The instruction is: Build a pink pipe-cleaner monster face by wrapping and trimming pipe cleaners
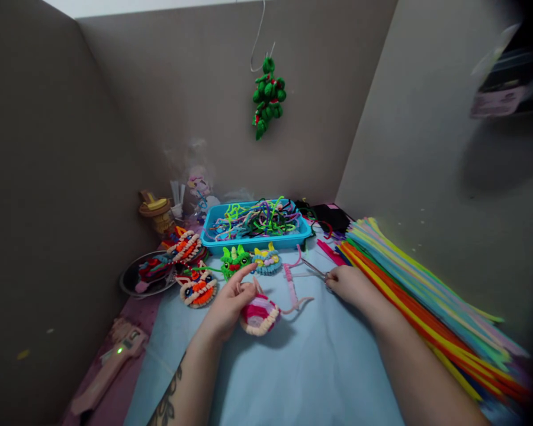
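1. Grey walls (pixel 231 130) rise beyond and on both sides of our hands; below them, a blue sheet (pixel 311 373) covers much of the table (pixel 144 313).
2. Our left hand (pixel 237 296) is mostly closed, thumb and curled fingers gripping the pink piece (pixel 258 316) while the index finger points out, away from us.
3. We have the pink piece just below those fingers, its pale ridged edge turned toward us; a thin strand (pixel 306 300) reaches from near it toward the right hand.
4. Our right hand (pixel 344 284) is closed around a slim metal tool (pixel 315 269), whose end points to the left hand's side; we cannot tell its exact kind.
5. Between our two hands lies a pink strip (pixel 290 283).
6. Just beyond the left hand we see a green head (pixel 234 263) and a blue piece (pixel 267 263); an orange piece (pixel 199 291) lies to its left.
7. Farther beyond both hands, a blue tray (pixel 249 242) holds tangled offcuts (pixel 266 219).
8. Left of the left hand are a bowl (pixel 128 288) and a glue gun (pixel 109 370) showing a green light.
9. Right of the right hand, we have long coloured stems (pixel 408 299) in a bundle.
10. High above and beyond our hands hangs a green ornament (pixel 269 94).
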